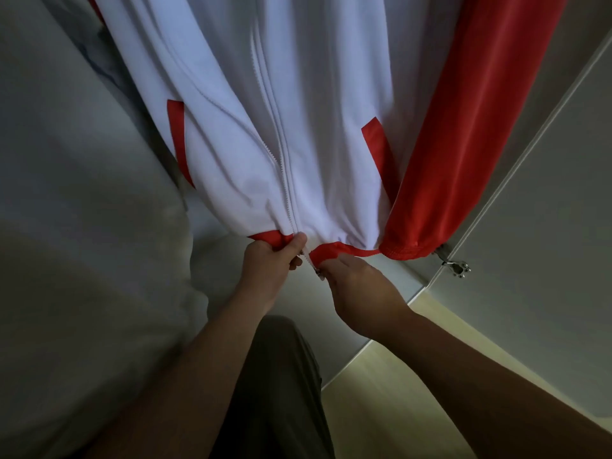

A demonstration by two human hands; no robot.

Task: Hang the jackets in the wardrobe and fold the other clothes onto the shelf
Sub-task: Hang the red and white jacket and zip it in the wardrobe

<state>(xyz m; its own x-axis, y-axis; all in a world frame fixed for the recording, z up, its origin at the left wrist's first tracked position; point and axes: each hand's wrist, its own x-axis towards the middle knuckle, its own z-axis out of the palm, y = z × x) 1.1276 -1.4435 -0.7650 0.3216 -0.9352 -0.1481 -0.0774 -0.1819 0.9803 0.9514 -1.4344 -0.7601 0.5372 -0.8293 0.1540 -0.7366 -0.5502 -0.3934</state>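
Note:
A white jacket [314, 111] with red sleeves, red pocket trims and a red hem hangs in front of me inside the wardrobe. Its front zipper [288, 180] runs down the middle to the hem. My left hand [271, 263] grips the red hem on the left side of the zipper. On the right side, my right hand [357, 286] pinches the hem at the zipper's lower end, where a small metal pull shows. The red right sleeve [463, 144] hangs beside the body of the jacket.
A pale garment or cloth [82, 226] fills the left side. A grey wardrobe door [546, 226] stands open at right, with a metal hinge [458, 266] near the sleeve cuff. Light wooden floor [381, 409] shows below, beside my dark trousers [281, 392].

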